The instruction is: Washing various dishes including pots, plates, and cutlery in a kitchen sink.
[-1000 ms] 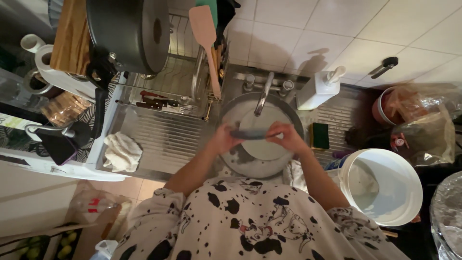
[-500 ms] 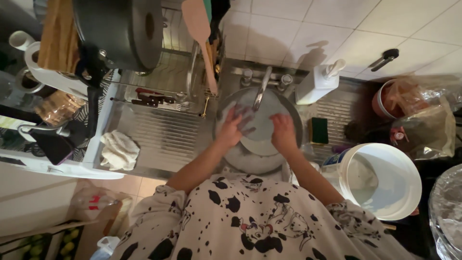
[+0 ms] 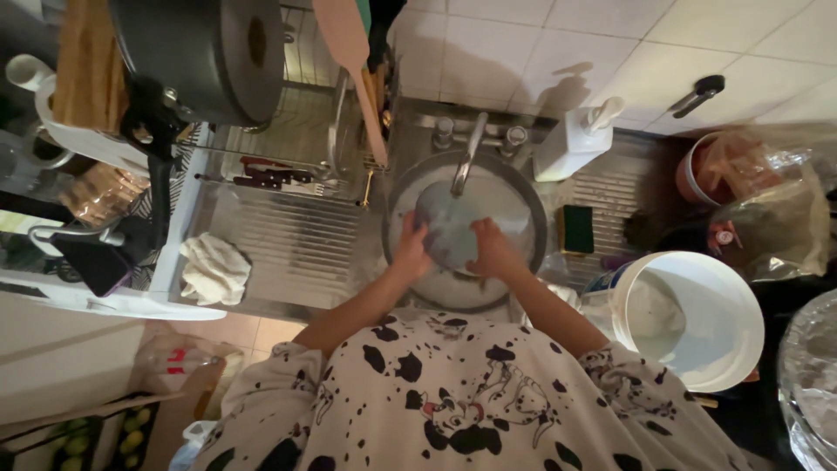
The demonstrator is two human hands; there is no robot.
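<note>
One plate [image 3: 453, 231], two hands gripping: left hand [image 3: 410, 253], right hand [image 3: 493, 253].

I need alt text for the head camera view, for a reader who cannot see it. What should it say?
Seen from above, a person's left hand and right hand hold a round grey plate under the tap in a round metal sink. A white bucket stands to the right, a crumpled white cloth lies on the draining board to the left.

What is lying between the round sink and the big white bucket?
In the head view, a dark green sponge lies on the ribbed drainboard between the round sink and the white bucket.
</note>
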